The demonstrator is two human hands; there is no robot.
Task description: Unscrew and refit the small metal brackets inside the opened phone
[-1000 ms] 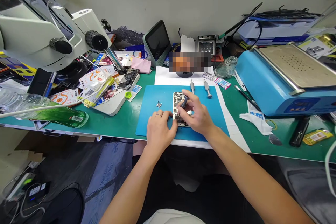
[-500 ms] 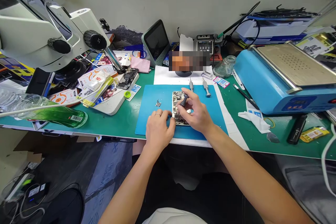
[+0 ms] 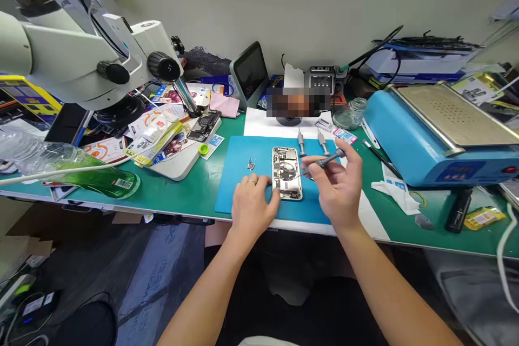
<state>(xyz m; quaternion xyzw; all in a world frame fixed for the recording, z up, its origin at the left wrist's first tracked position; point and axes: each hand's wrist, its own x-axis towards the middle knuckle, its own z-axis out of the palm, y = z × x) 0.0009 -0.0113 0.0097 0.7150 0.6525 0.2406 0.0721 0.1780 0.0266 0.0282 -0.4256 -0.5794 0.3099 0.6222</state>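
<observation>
An opened phone [image 3: 288, 186] lies on a blue mat [image 3: 233, 194], its inner parts facing up. Beside its lower left edge rests my left hand [image 3: 256, 197], palm down with the fingers apart; the thumb and index finger reach the phone's edge. My right hand [image 3: 339, 189] holds a grey screwdriver [image 3: 329, 159] between thumb and fingers, right of the phone. The screwdriver is tilted, with its thin tip pointing down-left at the phone's right side. A small metal part [image 3: 251, 165] sits on the mat left of the phone.
Two more screwdrivers [image 3: 301, 143] lie behind the phone. A microscope [image 3: 121, 65] overhangs the left side, near a green bottle [image 3: 97, 175] and a second opened phone [image 3: 205, 124]. At right stands a blue heating plate machine [image 3: 430, 146]. A glass jar [image 3: 351, 113] stands at the back.
My right hand has lifted off the phone and moved right, tilting the screwdriver from near upright to slanted. More of the phone's inside shows. My left hand stays by its edge, fingers less curled.
</observation>
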